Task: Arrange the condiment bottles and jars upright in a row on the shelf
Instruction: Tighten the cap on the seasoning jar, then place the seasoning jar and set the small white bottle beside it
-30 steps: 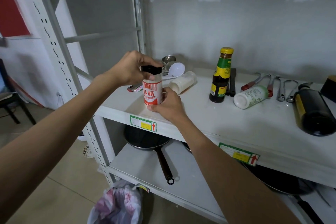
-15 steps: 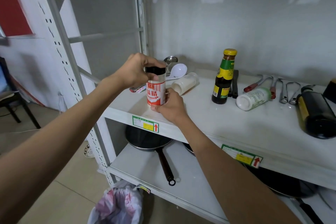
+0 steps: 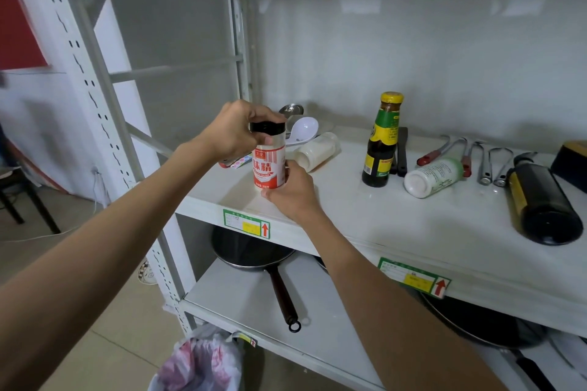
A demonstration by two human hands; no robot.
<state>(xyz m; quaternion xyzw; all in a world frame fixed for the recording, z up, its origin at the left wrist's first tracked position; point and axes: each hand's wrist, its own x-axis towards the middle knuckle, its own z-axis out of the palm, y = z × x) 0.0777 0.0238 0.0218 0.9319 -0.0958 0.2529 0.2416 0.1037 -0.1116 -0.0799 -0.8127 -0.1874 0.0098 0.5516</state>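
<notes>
Nearest, at the bottom of the frame: a plastic bag (image 3: pixel 203 362) on the floor, and a lower shelf board (image 3: pixel 241 301) with a black frying pan (image 3: pixel 254 251), handle toward the viewer.

Above it, at the front left of the main shelf (image 3: pixel 397 225): a red-and-white seasoning jar (image 3: pixel 269 165) standing upright, black lid (image 3: pixel 266 127) on top. Left hand (image 3: pixel 236 132) closed over the lid from above and from the left. Right hand (image 3: pixel 290 192) closed around the lower part of the jar from the right, fingers behind the jar.

Just behind the jar, center of the frame: a white jar (image 3: pixel 316 151) lying on its side, near a white spoon (image 3: pixel 303 130) and a metal ladle (image 3: pixel 290 109).

More to the right: a dark sauce bottle (image 3: pixel 382 140) with yellow cap, standing upright. Beside it, lower right: a white bottle (image 3: pixel 433 173) with green label, lying on its side.

At the right edge: a large dark bottle (image 3: pixel 543 203) lying down, base toward the viewer.

Farther back, right: several metal tools (image 3: pixel 486 162) with red handles, flat on the shelf.
</notes>
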